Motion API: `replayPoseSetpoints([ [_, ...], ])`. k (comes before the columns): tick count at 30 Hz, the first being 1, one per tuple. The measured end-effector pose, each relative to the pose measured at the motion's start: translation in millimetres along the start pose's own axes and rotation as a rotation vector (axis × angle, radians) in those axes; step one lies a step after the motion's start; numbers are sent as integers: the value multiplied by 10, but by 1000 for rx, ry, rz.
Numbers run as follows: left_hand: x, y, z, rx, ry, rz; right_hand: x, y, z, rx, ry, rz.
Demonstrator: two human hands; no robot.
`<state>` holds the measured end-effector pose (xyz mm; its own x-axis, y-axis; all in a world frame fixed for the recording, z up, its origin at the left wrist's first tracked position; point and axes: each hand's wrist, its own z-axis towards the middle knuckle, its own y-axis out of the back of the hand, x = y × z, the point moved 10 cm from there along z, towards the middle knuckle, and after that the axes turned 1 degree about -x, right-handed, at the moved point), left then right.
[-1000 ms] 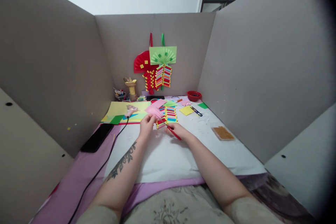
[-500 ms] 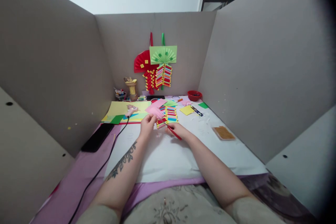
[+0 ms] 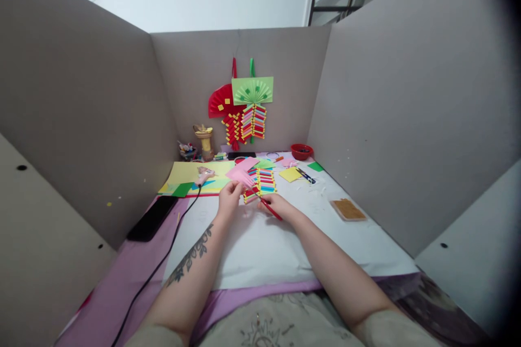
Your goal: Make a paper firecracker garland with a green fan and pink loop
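My left hand (image 3: 230, 195) is closed in a pinch at the lower edge of a pink paper (image 3: 241, 175) that looks cut into strips. My fingers hide the exact spot where they grip it. Wrapped around red-handled scissors (image 3: 270, 209), my right hand (image 3: 280, 207) points their blades leftward at the paper near my left fingertips. Rows of colourful rolled-paper tubes (image 3: 266, 180) with yellow ends lie just behind both hands. More pink paper (image 3: 247, 164) rests above the cut piece.
A glue gun (image 3: 204, 174) with a black cord lies on yellow paper (image 3: 185, 172). A black phone-like slab (image 3: 152, 219) is at left. Rightward are a box cutter (image 3: 305, 175), a red bowl (image 3: 302, 152) and a brown square pad (image 3: 348, 210). Paper fan ornaments (image 3: 253, 91) hang on the back panel.
The whole view has shifted slightly, so everything sits a little lower. Both hands keep nearly the same place, with the scissors still at the pink paper.
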<state>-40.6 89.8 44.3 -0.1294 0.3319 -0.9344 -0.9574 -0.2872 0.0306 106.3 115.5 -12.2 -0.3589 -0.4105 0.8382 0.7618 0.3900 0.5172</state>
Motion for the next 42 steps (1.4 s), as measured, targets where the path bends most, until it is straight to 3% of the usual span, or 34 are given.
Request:
replayPoseSetpoints([
  [14,15,-18,-12,24,14,12,44,3,-57,6,-77,42],
  [42,15,-54,-11,54,-3,51,-32,-8,-22,-14,-80,76],
])
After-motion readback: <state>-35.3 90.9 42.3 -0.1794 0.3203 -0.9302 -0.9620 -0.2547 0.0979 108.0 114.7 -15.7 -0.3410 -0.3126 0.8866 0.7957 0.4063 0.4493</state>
